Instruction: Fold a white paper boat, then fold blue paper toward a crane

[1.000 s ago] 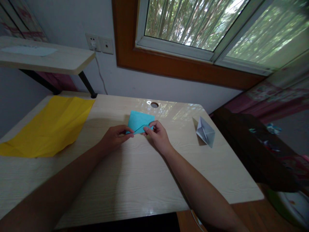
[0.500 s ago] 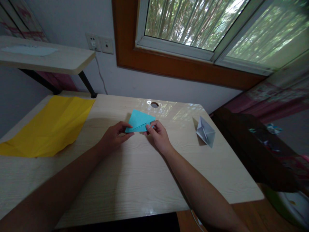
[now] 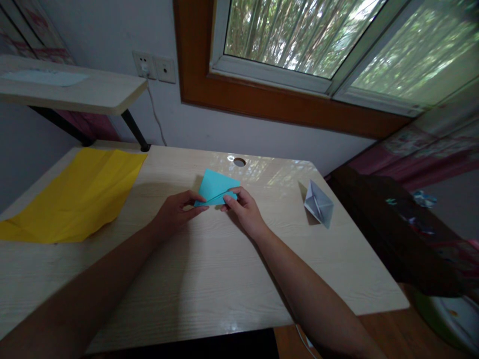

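A folded piece of turquoise paper (image 3: 217, 183) is held between my two hands above the pale wooden desk (image 3: 224, 269). A folded flap runs slantwise along its near edge. My left hand (image 3: 178, 209) pinches the near left corner, thumb and fingers on either side of the paper. At the right end, my right hand (image 3: 245, 207) grips the flap with its thumb on top; the fingertips below are partly hidden. Off to the right stands a folded grey-white paper shape (image 3: 319, 204), apart from both hands.
A large yellow sheet (image 3: 78, 194) lies on the desk's left side, below a raised shelf (image 3: 75, 92) on black legs. A round cable hole (image 3: 239, 162) is near the back edge. Behind the desk are a wall socket (image 3: 145, 66) and a window (image 3: 284, 40).
The turquoise paper has tilted slightly, and its right end has come a little nearer and to the left with my right hand. Both hands keep hold of it.
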Demonstrator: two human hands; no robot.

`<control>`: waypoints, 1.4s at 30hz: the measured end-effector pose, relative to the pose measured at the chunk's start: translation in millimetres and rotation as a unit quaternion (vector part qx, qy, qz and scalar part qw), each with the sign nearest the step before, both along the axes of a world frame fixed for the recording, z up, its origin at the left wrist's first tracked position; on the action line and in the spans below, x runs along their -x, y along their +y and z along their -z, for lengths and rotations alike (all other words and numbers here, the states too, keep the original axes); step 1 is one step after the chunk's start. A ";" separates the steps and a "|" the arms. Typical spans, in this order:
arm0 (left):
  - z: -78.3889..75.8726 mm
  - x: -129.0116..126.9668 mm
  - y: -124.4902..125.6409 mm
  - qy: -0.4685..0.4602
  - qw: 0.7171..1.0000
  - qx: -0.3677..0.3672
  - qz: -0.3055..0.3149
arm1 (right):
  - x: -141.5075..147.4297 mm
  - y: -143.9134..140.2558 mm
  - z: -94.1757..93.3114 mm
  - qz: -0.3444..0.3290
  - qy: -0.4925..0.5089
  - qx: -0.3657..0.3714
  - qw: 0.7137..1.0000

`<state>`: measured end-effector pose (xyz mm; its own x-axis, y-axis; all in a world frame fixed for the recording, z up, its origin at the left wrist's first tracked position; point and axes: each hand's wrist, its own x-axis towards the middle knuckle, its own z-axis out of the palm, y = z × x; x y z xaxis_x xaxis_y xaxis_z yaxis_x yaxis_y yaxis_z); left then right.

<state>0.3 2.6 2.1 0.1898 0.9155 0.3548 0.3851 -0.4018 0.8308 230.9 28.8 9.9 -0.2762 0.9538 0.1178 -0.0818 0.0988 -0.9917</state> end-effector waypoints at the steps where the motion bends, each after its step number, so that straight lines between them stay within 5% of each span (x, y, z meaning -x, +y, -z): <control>1: -0.2 0.2 -0.1 0.007 1.000 -0.005 0.001 | -0.5 0.0 -0.3 -0.006 -0.011 -0.003 1.000; 17: -6.7 0.8 -3.3 0.028 0.999 -0.019 0.018 | 1.4 -1.5 -1.8 0.001 -0.028 -0.015 0.999; 21: -7.8 0.7 -3.3 0.030 0.998 0.008 0.046 | -2.6 5.3 7.5 0.048 -0.054 -0.020 0.997; 26: -6.8 -0.1 -4.4 0.099 0.987 0.008 0.125 | -13.0 15.2 13.9 0.086 -0.219 -0.117 0.965; 32: -6.3 -3.3 -5.3 0.212 0.956 -0.125 0.158 | -14.3 16.2 16.2 0.036 -0.370 -0.267 0.889; 37: -7.3 -6.3 -2.5 0.205 0.949 -0.184 0.156 | -14.4 14.0 19.5 0.068 -0.383 -0.281 0.877; 42: -0.7 -8.7 -0.9 0.206 0.939 -0.184 0.203 | -14.8 15.4 16.2 0.023 -0.404 -0.280 0.871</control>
